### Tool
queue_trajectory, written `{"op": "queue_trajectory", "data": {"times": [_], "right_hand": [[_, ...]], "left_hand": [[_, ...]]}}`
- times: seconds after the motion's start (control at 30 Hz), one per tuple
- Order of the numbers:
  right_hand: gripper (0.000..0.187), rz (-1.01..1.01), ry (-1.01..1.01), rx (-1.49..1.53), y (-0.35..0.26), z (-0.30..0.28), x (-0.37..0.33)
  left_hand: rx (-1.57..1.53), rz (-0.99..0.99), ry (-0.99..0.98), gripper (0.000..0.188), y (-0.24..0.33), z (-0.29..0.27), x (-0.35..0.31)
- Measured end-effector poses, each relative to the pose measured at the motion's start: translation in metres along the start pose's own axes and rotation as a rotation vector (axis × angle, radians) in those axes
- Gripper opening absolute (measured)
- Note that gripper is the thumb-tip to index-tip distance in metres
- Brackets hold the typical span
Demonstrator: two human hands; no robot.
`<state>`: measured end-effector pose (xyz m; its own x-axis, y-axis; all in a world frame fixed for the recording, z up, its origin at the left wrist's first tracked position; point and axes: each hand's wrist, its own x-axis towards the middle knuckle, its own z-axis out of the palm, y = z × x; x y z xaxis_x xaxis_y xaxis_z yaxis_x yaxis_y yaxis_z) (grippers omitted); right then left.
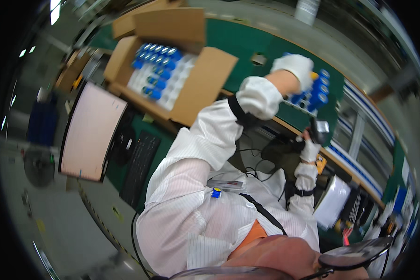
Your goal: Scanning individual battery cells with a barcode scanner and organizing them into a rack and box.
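Note:
My left hand (294,70), in a white glove, reaches out over the green bench (247,42) and grips the end of a rack of blue cylinders (316,91) held above it. My right hand (309,150), also gloved, is lower and nearer my body, closed around a black hand-held scanner (318,129). Both sleeves are white striped cleanroom fabric with black wrist straps. An open cardboard box (203,86) sits to the left of the rack; inside it more blue cylinders (156,63) stand in a white tray.
A monitor with a pale screen (91,133) and a black keyboard (137,163) lie at the left. A blue-and-white striped rail (359,168) runs along the right. Black cables (254,156) trail near the scanner. A white stack (333,200) sits below it.

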<state>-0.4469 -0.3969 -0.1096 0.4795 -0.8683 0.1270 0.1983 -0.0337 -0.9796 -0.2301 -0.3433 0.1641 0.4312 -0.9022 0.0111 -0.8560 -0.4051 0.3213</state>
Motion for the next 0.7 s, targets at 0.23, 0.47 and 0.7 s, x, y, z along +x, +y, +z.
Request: {"op": "queue_trajectory", "data": {"times": [0.23,0.47,0.7], "right_hand": [[0.015,0.031,-0.076,0.067,-0.024,0.014,-0.006],[0.015,0.003,-0.074,0.060,-0.020,0.013,-0.003],[0.015,0.038,-0.027,0.007,-0.011,0.009,-0.002]], "left_hand": [[-0.173,0.041,0.769,0.037,-0.092,-0.087,-0.156],[0.051,-0.587,0.446,0.058,-0.352,-0.082,-0.152],[0.309,-0.665,0.262,0.067,-0.446,-0.023,-0.106]]}}
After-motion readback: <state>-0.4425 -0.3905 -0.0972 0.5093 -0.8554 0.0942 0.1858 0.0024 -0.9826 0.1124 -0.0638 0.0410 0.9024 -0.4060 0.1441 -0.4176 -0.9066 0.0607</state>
